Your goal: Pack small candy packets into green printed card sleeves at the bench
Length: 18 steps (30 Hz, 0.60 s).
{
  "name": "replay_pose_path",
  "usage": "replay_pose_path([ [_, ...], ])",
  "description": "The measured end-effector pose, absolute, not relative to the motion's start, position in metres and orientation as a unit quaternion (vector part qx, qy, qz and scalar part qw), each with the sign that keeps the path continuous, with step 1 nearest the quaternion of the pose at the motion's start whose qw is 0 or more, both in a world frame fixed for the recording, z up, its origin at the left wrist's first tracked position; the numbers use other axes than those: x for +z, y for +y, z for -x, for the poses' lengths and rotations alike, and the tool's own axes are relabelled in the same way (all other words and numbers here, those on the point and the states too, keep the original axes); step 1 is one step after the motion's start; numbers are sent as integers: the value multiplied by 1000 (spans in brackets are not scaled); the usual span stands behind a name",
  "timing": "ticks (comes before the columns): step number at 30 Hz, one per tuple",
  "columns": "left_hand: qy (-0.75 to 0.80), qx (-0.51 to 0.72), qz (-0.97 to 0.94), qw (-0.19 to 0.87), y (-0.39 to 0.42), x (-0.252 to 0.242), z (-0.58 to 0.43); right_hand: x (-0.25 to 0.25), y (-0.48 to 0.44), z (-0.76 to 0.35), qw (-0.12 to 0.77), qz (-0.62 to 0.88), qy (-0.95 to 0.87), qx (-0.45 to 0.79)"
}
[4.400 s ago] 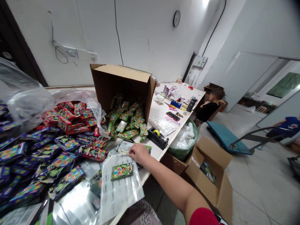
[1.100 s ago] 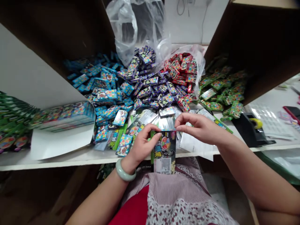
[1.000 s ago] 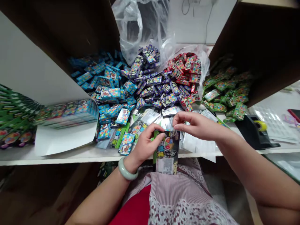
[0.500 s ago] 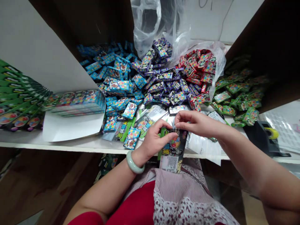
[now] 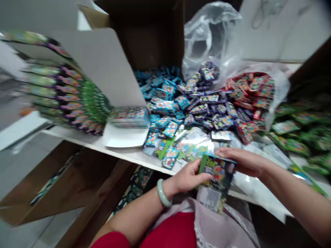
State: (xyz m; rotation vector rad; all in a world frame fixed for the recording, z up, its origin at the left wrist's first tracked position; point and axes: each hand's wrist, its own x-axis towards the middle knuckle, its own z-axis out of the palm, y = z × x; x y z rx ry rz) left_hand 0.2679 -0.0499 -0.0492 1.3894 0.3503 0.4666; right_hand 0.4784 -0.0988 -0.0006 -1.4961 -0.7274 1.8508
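Observation:
My left hand (image 5: 188,176) is closed on a dark printed packet (image 5: 218,175) with a green left edge, its thumb across the front. The packet is tilted toward me in front of the shelf edge, its pale label at the bottom. At its top right is my right hand (image 5: 245,161), fingers stretched out along and partly behind the upper edge, thumb hidden. Flat clear-wrapped packets (image 5: 192,141) lie on the shelf beyond. Small blue packs (image 5: 170,156) lie loose left of them, and a purple pack (image 5: 221,135) lies just past my right fingers.
Heaps of blue (image 5: 162,103), purple (image 5: 207,106), red (image 5: 254,89) and green packs (image 5: 297,127) spread across the shelf (image 5: 126,156). A clear plastic bag (image 5: 212,31) stands behind. On the left are an open white box (image 5: 126,137) of packs and fanned green cards (image 5: 93,100). Cardboard boxes (image 5: 62,186) stand below.
The view has swung left, so the shelf things sit further right. My right fingers have gone from a pinch at the packet's top to lying straight behind its upper edge. My left hand keeps its hold.

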Motion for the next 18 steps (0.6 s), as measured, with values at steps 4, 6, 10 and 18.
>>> replay_pose_path([
  [4,209,359,-644,642,-16,-7,-224,3,-98,-482,347,588,-349,642],
  [6,252,505,-666,488,22,23,-192,7,-94,-484,361,626,-396,566],
  [10,342,541,-760,116,116,48,-134,3,-92,-476,345,654,-444,505],
  [18,413,242,-877,-33,183,5,-90,-34,-94,-448,306,598,-530,518],
])
